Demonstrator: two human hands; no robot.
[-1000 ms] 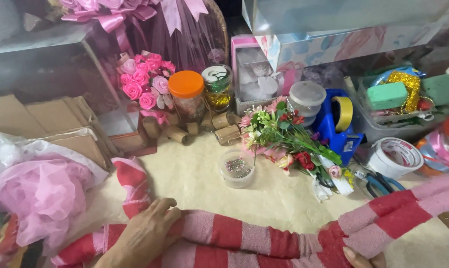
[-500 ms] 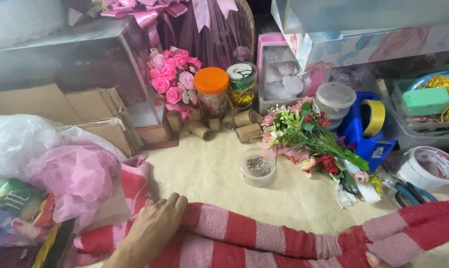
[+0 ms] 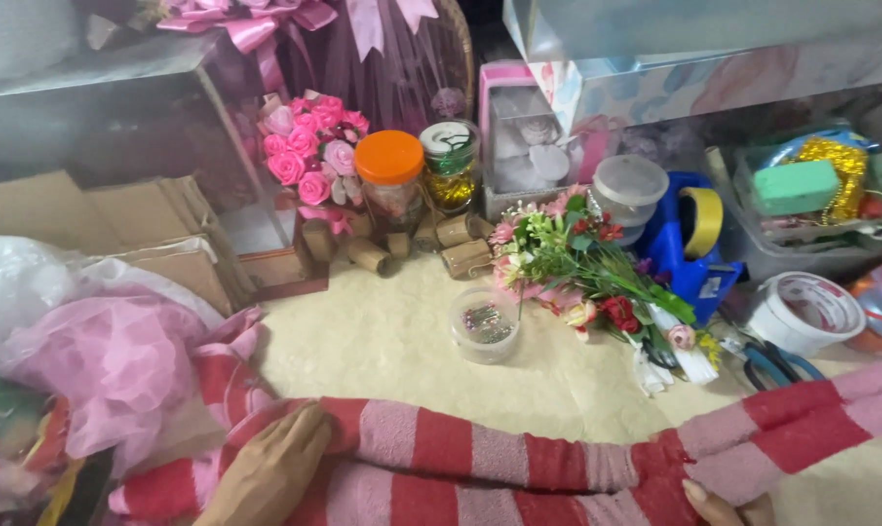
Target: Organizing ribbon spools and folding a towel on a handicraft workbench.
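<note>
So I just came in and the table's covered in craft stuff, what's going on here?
A person presses a red and pink striped cloth flat on the cream table. The left hand lies on it; the right hand grips its lower edge. Beyond lie an artificial flower bunch, a small clear tub and an orange-lidded jar.

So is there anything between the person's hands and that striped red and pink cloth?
Nothing visible. The left hand lies flat on the striped cloth, and the fingertips of the right hand touch it at the bottom edge. The small clear tub and the flower bunch sit beyond the cloth, apart from both hands.
</note>
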